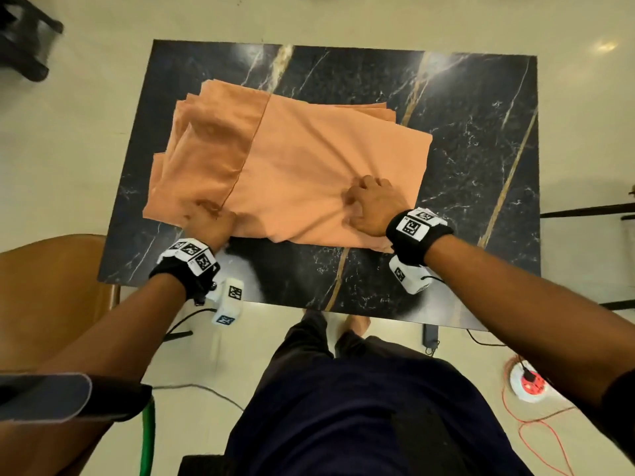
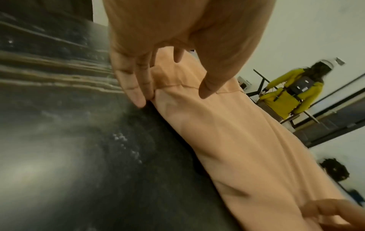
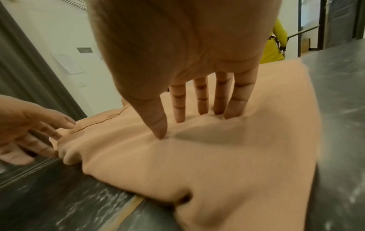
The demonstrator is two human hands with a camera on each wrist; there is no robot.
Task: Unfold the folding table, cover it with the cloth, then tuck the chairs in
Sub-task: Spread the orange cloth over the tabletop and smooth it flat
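The folding table (image 1: pixel 474 142) stands unfolded, its black marble top facing up. A folded orange cloth (image 1: pixel 309 149) lies on the left and middle of the top. My left hand (image 1: pixel 206 216) is at the cloth's near left corner. In the left wrist view its straight fingers (image 2: pixel 136 96) touch the cloth's edge (image 2: pixel 227 132) and the thumb hovers just above the fabric. My right hand (image 1: pixel 369 197) rests on the cloth near its front edge. Its straight fingertips (image 3: pixel 219 109) and thumb press into the cloth (image 3: pixel 217 164), which puckers around them.
A brown chair (image 1: pixel 51 286) stands at the table's near left corner and a dark chair (image 1: pixel 24 39) at the far left. Black bars (image 1: pixel 584 211) show at the right edge. Cables and a power reel (image 1: pixel 525 383) lie on the floor. A person in yellow (image 2: pixel 290 95) stands further off.
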